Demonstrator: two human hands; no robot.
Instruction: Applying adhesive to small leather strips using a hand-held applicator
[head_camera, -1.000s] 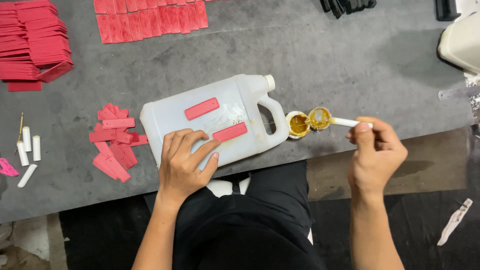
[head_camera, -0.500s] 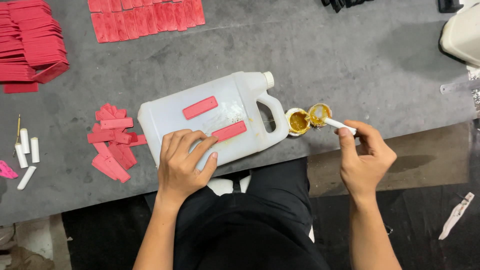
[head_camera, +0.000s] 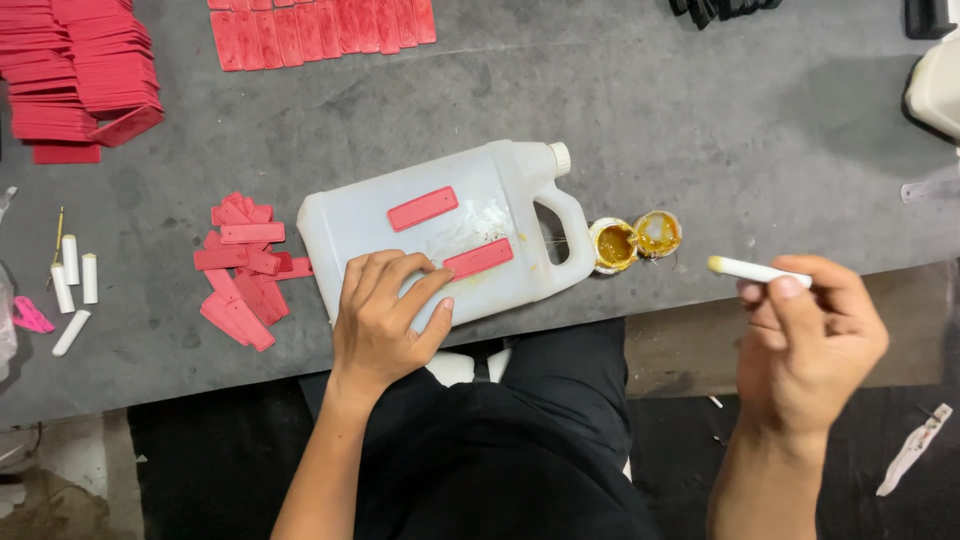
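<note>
Right hand (head_camera: 810, 335) pinches a thin white applicator stick (head_camera: 755, 270) near its back end, yellow-coated tip pointing left, just clear of the two small glue cups (head_camera: 636, 240). Stick looks light and stiff, tip likely tacky: grip the clean shaft only. Left hand (head_camera: 385, 320) lies flat, fingers spread, on a white plastic jug (head_camera: 440, 240) lying on its side, fingertips touching a red strip (head_camera: 478, 258). Second red strip (head_camera: 423, 208) sits beyond; loose red pieces (head_camera: 240, 270) left of that hand.
</note>
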